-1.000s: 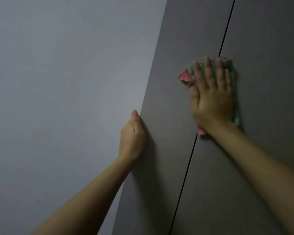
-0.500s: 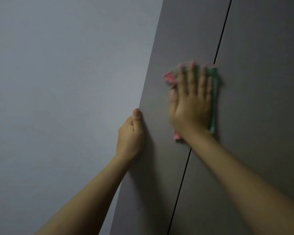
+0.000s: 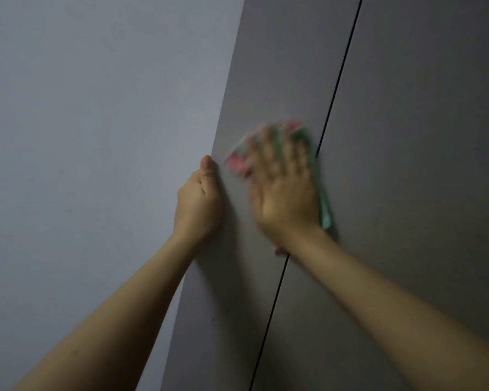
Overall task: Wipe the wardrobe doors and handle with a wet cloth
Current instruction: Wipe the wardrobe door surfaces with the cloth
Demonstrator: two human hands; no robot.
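Two grey wardrobe doors fill the right half of the head view, split by a thin dark gap. My right hand (image 3: 284,190), blurred by motion, presses a pink and green cloth (image 3: 323,204) flat against the left door (image 3: 280,66), just left of the gap. Its fingers are spread and straight. My left hand (image 3: 199,201) grips the left door's outer edge, thumb on the front face and fingers curled behind it. The right door (image 3: 421,136) is untouched. No handle is in view.
A plain pale wall (image 3: 96,136) takes up the left half of the view, behind the left door's edge. The dark gap (image 3: 342,66) between the doors runs from top right to bottom middle.
My right hand has slid the cloth leftward, from over the gap between the doors onto the left door, nearer to my left hand. My left hand has kept its hold on the door's edge.
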